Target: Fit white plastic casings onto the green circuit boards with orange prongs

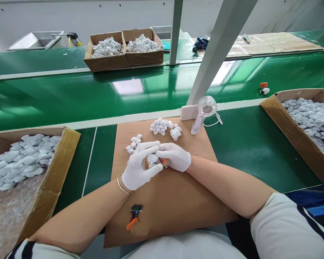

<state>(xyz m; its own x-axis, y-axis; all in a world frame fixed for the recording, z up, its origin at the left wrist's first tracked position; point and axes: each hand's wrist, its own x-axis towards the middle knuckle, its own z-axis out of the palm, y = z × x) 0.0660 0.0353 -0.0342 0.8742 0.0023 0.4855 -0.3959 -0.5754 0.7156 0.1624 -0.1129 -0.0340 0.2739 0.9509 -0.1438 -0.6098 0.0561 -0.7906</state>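
Observation:
Both hands wear white gloves and meet over a brown cardboard sheet (178, 201). My left hand (142, 165) curls its thumb and fingers around a small white rounded piece (152, 158). From the right, my right hand (175, 157) closes on a small part with orange and metal prongs (164, 162), touching the white piece. The fingers partly hide how the two join. Small white pieces lie in piles beyond the hands (160, 126) and beside my left hand (134, 143). Nearer my body lies a small circuit board (136, 208) with an orange clip (132, 223).
Boxes of white pieces stand at left (59, 169) and right (291, 135), with two more (108, 64) behind the green conveyor (78, 91). A clear handheld fan (198, 124) stands by a white block (189, 112). A grey post (213, 54) rises behind it.

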